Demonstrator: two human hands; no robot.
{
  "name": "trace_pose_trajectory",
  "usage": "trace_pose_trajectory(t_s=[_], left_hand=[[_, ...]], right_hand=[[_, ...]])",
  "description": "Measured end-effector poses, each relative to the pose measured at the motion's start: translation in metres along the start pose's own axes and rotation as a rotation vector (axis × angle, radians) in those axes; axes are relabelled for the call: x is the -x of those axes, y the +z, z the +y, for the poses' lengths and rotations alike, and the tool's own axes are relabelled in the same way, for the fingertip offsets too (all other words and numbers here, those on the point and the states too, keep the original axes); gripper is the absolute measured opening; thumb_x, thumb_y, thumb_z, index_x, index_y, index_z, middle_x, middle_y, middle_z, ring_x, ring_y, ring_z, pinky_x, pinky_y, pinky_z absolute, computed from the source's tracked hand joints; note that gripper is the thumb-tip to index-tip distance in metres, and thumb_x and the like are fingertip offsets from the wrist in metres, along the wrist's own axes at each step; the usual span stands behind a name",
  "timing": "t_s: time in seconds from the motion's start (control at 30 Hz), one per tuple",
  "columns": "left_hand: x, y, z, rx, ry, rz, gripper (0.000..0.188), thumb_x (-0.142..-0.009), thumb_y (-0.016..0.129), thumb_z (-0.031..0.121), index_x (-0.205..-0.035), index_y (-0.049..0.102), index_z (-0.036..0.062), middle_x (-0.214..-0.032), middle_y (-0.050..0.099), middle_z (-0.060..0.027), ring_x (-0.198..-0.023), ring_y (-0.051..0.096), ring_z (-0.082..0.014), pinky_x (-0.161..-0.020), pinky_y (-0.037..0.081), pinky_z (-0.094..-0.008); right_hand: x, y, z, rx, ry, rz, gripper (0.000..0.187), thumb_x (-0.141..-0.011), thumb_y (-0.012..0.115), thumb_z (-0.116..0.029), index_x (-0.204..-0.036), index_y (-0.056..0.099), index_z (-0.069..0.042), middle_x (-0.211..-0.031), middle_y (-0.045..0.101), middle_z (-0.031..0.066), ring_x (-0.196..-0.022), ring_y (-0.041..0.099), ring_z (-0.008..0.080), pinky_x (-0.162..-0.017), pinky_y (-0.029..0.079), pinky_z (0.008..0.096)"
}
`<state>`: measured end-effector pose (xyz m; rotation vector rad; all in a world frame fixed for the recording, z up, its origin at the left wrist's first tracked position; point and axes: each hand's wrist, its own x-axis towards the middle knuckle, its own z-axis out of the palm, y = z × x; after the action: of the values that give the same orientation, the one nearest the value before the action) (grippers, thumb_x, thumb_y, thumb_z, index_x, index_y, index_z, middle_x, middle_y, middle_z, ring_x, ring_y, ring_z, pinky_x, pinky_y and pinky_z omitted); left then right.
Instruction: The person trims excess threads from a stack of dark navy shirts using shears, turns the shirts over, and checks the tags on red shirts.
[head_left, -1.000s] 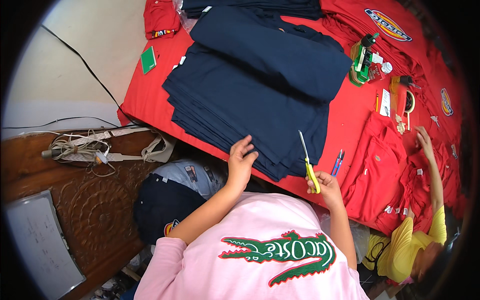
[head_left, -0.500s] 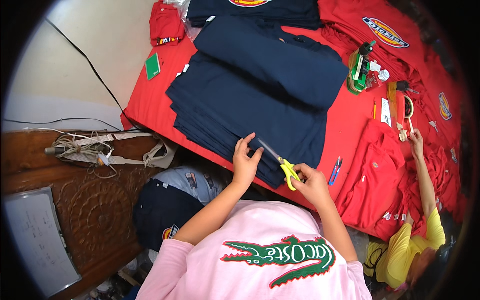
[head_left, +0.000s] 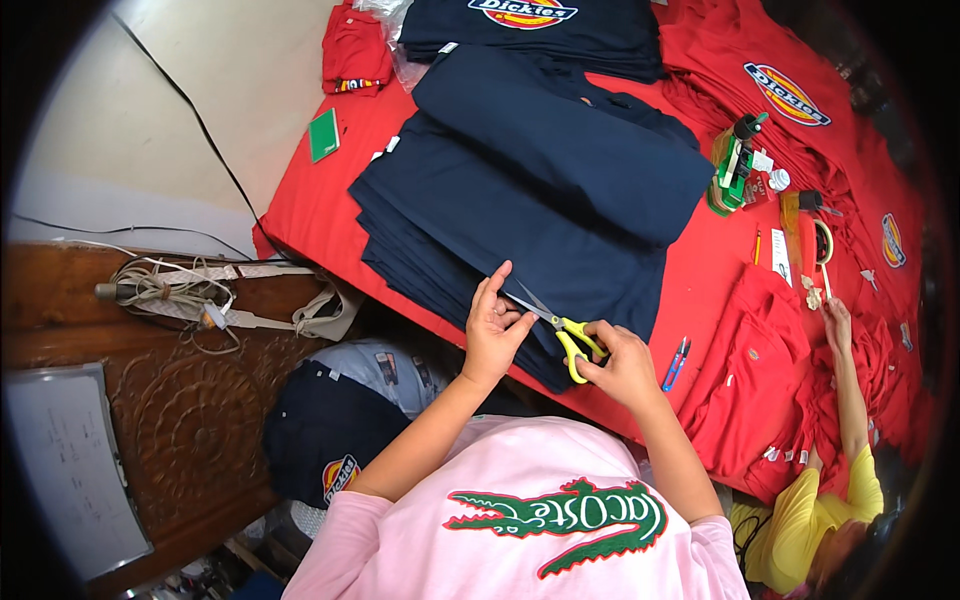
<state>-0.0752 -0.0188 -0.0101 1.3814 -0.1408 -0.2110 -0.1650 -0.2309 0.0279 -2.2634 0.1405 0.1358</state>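
Observation:
My right hand (head_left: 622, 368) grips scissors (head_left: 568, 340) with yellow-green handles, thumb and fingers at the loops. Their blades are parted and point up and left, close to my left thumb. My left hand (head_left: 494, 328) is at the near edge of the pile, index finger stretched out and thumb apart from it; its other fingers are curled and partly hidden. No held thing shows in it. Under both hands lies a stack of navy garments (head_left: 500, 190), its top layer folded over in a thick roll toward the far side.
A red-covered table (head_left: 310, 215) carries red garments (head_left: 750, 360), blue thread snips (head_left: 676, 364), a green box (head_left: 323, 135), a tape roll (head_left: 823, 241) and a green tool (head_left: 731, 165). At right, a co-worker's hand (head_left: 838, 325) reaches in. Bundled cables (head_left: 165, 290) hang at left.
The scissor blades have opened from nearly closed, and the handles have spread. My left hand stays close to the blade tips. The whole view has shifted slightly.

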Motion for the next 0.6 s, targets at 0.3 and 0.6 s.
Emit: trace_pose_trajectory(t_s=[0.3, 0.6], left_hand=[[-0.002, -0.009, -0.004, -0.055, 0.002, 0.007, 0.075, -0.090, 0.068, -0.019, -0.158, 0.045, 0.0004, -0.146, 0.044, -0.0076, -0.106, 0.064, -0.0119, -0.094, 0.058, -0.0261], [-0.012, -0.017, -0.006, 0.062, -0.038, 0.034, 0.079, -0.091, 0.063, -0.022, -0.162, 0.037, -0.0002, -0.146, 0.048, -0.0057, -0.114, 0.064, -0.0142, -0.100, 0.056, -0.0282]], right_hand=[[0.001, 0.007, 0.015, -0.227, 0.216, -0.160, 0.025, -0.088, 0.078, -0.009, -0.109, 0.068, -0.001, -0.070, 0.061, 0.0049, -0.063, 0.058, 0.0121, -0.063, 0.048, 0.0303], [-0.015, 0.010, 0.000, -0.094, 0.010, -0.025, 0.035, -0.080, 0.083, -0.023, -0.105, 0.068, -0.004, -0.071, 0.062, 0.0110, -0.068, 0.065, 0.0295, -0.068, 0.051, 0.0421]])
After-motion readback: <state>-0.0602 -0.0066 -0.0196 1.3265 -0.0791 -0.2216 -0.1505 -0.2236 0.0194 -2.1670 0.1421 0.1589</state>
